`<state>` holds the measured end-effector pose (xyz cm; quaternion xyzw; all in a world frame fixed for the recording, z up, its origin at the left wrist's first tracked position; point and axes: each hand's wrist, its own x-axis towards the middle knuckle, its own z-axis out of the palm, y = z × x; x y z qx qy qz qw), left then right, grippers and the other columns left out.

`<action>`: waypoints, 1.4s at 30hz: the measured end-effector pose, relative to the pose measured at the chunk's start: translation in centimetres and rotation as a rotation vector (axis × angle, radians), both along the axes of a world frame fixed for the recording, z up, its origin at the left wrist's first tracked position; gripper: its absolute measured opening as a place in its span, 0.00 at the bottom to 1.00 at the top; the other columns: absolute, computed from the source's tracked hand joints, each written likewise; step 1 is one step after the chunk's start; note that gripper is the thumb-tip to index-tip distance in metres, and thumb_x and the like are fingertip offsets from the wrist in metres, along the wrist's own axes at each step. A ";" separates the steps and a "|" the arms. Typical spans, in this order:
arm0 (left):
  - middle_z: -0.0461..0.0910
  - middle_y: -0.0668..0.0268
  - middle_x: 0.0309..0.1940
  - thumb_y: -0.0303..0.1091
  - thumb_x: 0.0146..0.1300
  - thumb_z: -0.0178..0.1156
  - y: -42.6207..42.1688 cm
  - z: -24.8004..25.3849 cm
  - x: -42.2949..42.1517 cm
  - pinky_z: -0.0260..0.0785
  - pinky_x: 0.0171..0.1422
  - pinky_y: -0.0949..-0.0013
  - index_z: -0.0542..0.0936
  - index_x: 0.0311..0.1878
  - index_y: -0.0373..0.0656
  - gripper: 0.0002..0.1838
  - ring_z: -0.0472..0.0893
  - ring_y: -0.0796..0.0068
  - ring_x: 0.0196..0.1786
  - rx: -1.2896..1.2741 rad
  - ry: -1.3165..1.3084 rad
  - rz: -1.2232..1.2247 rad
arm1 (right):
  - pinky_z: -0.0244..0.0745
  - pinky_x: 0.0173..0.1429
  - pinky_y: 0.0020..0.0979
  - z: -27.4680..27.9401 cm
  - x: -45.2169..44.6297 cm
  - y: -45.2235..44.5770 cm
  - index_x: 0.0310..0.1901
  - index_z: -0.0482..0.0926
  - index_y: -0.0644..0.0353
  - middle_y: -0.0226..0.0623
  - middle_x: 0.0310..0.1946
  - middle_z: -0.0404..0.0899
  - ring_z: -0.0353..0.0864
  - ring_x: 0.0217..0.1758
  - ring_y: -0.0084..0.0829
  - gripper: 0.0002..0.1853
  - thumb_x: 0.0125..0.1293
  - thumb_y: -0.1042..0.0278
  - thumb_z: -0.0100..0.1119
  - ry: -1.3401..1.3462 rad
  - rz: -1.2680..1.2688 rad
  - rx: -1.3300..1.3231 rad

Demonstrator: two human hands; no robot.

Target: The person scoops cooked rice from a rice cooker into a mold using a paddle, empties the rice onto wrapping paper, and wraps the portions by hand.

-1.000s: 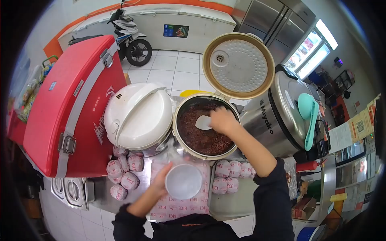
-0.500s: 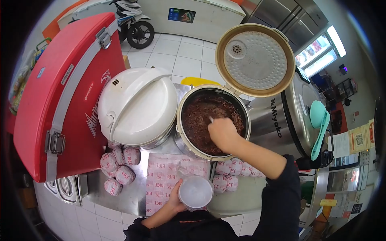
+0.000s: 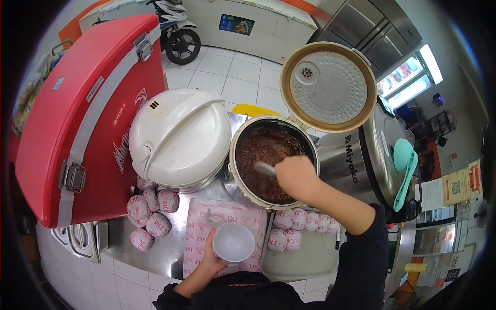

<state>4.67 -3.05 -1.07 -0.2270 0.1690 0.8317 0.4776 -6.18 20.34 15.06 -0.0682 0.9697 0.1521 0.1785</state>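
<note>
"How many hands (image 3: 297,175) can be counted?"
"Two; one cup (image 3: 233,243) is held, and one spoon (image 3: 264,168)."
"And cookers (image 3: 181,137)?"
"Three are seen; one cooler (image 3: 111,139), two latches (image 3: 72,177) on it, and one motorbike (image 3: 182,44) are also counted."
"The wrapped packs (image 3: 157,225)?"
"At least six are piled at the left; at least six more are set on one tray (image 3: 305,261); exact totals cannot be given, as some are overlapped."

The rice (image 3: 266,147) is reddish-brown, the cup (image 3: 234,243) whitish, the paper (image 3: 199,232) red-lettered pink.
</note>
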 end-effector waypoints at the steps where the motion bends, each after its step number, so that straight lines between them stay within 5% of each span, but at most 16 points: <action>1: 0.65 0.58 0.63 0.64 0.63 0.33 -0.1 -0.1 0.0 0.57 0.66 0.48 0.62 0.65 0.47 0.37 0.66 0.55 0.64 0.008 -0.001 0.002 | 0.77 0.32 0.32 0.1 -0.8 0.4 0.26 0.84 0.56 0.41 0.27 0.82 0.84 0.31 0.34 0.07 0.53 0.70 0.54 0.053 -0.051 0.046; 5: 0.66 0.59 0.62 0.64 0.64 0.33 -0.1 0.0 0.2 0.58 0.66 0.48 0.63 0.64 0.46 0.36 0.67 0.55 0.63 0.033 -0.013 0.020 | 0.77 0.30 0.32 -7.2 -2.7 3.6 0.26 0.83 0.56 0.38 0.25 0.81 0.83 0.32 0.33 0.07 0.53 0.70 0.54 0.306 -0.046 0.107; 10: 0.67 0.58 0.61 0.63 0.64 0.34 -0.5 -0.4 0.2 0.59 0.65 0.48 0.65 0.64 0.46 0.35 0.67 0.54 0.63 0.028 0.022 0.052 | 0.77 0.32 0.32 -1.6 -1.1 0.5 0.26 0.83 0.58 0.44 0.29 0.81 0.84 0.32 0.36 0.08 0.53 0.70 0.53 -0.032 0.032 0.038; 15: 0.68 0.57 0.60 0.63 0.64 0.34 -0.3 -0.7 0.3 0.60 0.65 0.48 0.65 0.63 0.46 0.35 0.68 0.54 0.62 0.036 0.015 0.095 | 0.76 0.31 0.33 -6.1 -3.7 2.9 0.34 0.81 0.61 0.41 0.29 0.78 0.81 0.30 0.36 0.09 0.56 0.70 0.52 0.450 0.055 0.055; 18: 0.68 0.57 0.60 0.63 0.64 0.34 -0.3 0.0 0.3 0.60 0.65 0.49 0.66 0.63 0.46 0.35 0.68 0.54 0.62 -0.046 0.043 0.092 | 0.77 0.35 0.35 -7.7 -1.5 4.0 0.36 0.82 0.56 0.44 0.34 0.77 0.81 0.35 0.38 0.10 0.58 0.68 0.50 0.275 0.220 -0.007; 21: 0.68 0.57 0.60 0.63 0.64 0.33 -0.7 -0.2 0.4 0.61 0.64 0.49 0.66 0.62 0.45 0.35 0.68 0.54 0.62 -0.008 -0.013 0.122 | 0.77 0.36 0.37 -2.1 -0.9 2.9 0.34 0.82 0.56 0.45 0.35 0.78 0.81 0.36 0.39 0.10 0.58 0.66 0.50 -0.041 0.152 -0.035; 27: 0.68 0.55 0.60 0.63 0.64 0.33 0.0 -0.7 0.4 0.61 0.65 0.50 0.65 0.62 0.42 0.36 0.68 0.54 0.62 0.034 0.030 0.123 | 0.75 0.35 0.37 -5.4 -2.5 2.7 0.40 0.81 0.51 0.42 0.34 0.74 0.78 0.36 0.39 0.11 0.61 0.64 0.48 0.290 0.228 -0.165; 33: 0.69 0.57 0.59 0.62 0.65 0.33 0.9 -0.8 0.6 0.62 0.64 0.49 0.67 0.61 0.43 0.35 0.70 0.54 0.60 -0.027 0.042 0.103 | 0.74 0.33 0.34 -4.3 -1.0 4.0 0.48 0.78 0.47 0.39 0.35 0.72 0.77 0.38 0.37 0.16 0.59 0.66 0.49 0.000 0.231 -0.038; 36: 0.70 0.58 0.58 0.63 0.64 0.34 1.2 -0.1 0.5 0.63 0.64 0.49 0.68 0.60 0.44 0.35 0.70 0.55 0.60 -0.027 -0.006 0.116 | 0.73 0.32 0.34 -4.5 -2.6 4.8 0.44 0.79 0.47 0.38 0.33 0.71 0.76 0.37 0.37 0.12 0.60 0.65 0.49 0.325 0.182 -0.126; 40: 0.70 0.57 0.58 0.65 0.63 0.34 1.4 -0.4 0.9 0.63 0.63 0.48 0.68 0.60 0.46 0.36 0.70 0.55 0.60 -0.002 -0.016 0.106 | 0.75 0.32 0.36 -7.3 -3.1 4.2 0.39 0.81 0.54 0.40 0.34 0.78 0.81 0.35 0.39 0.11 0.57 0.66 0.51 0.196 0.195 -0.162; 42: 0.69 0.57 0.59 0.67 0.62 0.34 1.3 -0.6 1.2 0.63 0.63 0.48 0.68 0.60 0.46 0.37 0.70 0.55 0.60 -0.023 -0.038 0.146 | 0.76 0.34 0.37 -4.0 -2.2 3.4 0.32 0.83 0.57 0.41 0.31 0.82 0.83 0.34 0.37 0.10 0.56 0.66 0.51 -0.182 0.272 -0.125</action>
